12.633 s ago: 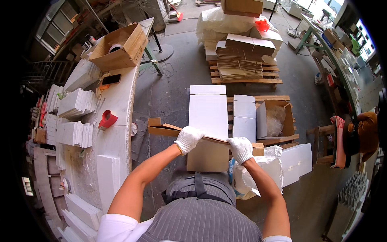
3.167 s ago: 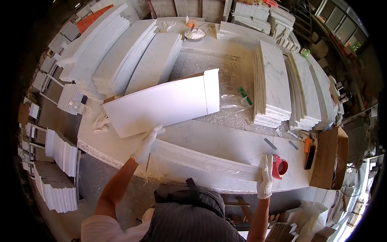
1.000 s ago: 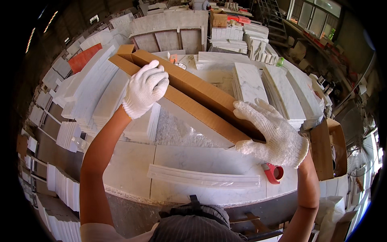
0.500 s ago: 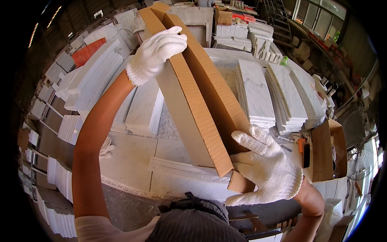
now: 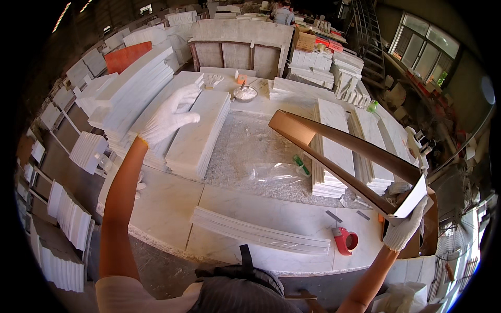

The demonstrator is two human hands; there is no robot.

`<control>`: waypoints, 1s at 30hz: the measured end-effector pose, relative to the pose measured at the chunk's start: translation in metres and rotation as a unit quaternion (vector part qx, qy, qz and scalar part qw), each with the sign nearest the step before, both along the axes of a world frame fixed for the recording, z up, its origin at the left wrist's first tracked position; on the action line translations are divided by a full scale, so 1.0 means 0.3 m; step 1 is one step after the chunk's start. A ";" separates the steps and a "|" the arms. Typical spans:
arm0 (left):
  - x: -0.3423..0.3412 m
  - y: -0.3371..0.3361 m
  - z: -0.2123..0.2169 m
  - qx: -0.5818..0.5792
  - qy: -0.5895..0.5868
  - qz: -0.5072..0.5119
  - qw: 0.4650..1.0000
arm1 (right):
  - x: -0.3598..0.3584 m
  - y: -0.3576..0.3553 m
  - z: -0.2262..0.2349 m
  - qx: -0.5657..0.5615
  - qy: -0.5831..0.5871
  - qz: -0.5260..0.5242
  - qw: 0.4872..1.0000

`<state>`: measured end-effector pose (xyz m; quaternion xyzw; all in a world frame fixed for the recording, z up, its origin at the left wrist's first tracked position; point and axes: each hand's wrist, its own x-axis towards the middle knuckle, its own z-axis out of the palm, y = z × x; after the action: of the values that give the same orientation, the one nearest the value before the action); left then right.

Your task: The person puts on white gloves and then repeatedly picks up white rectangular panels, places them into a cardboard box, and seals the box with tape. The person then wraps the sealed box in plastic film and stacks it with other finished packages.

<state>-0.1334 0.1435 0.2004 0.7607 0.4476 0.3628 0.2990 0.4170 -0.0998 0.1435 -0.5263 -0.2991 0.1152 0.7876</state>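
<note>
The fingers of the gloved right hand (image 5: 408, 227) grip the near right end of a long cardboard box (image 5: 365, 152); the tips are partly covered by the white end panel, so how far they wrap around it I cannot tell. The box is lifted and tilted above the right part of the worktable (image 5: 162, 201), its brown inner walls showing, and it hides part of the slab stacks (image 5: 331, 117) there. The gloved left hand (image 5: 169, 116) holds nothing, its fingers extended and the thumb apart, over pale slabs (image 5: 201, 135) at left; whether it touches them is not clear. A loose glove (image 5: 140, 186) is mostly hidden behind the left forearm. On the near edge of the table lie a bundle of white strips (image 5: 261, 232) and a red tape dispenser (image 5: 344, 241). The open carton (image 5: 430, 229) is partly covered by the right hand. Farther off, a person (image 5: 284, 15) is small and indistinct.
</note>
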 end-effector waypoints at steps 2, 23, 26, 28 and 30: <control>-0.206 -0.072 -0.167 -0.141 0.115 -0.032 0.983 | 0.072 -0.088 -0.087 -0.040 0.008 -0.012 0.999; -0.413 -0.669 -1.207 -0.325 0.125 0.147 0.926 | -0.376 -0.222 -0.599 0.182 0.462 0.515 0.699; -0.408 -0.630 -1.265 -0.303 0.138 0.162 0.929 | -0.382 -0.214 -0.607 0.186 0.466 0.527 0.686; -0.399 -0.595 -1.296 -0.291 0.144 0.168 0.931 | -0.381 -0.212 -0.609 0.184 0.465 0.532 0.684; -0.388 -0.565 -1.320 -0.281 0.154 0.170 0.932 | -0.370 -0.218 -0.613 0.180 0.463 0.534 0.684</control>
<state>-0.2497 -0.0261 -0.1955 0.6046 0.6946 0.1461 0.3614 0.3058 -0.1651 -0.0404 -0.0056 -0.1420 0.6892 0.7105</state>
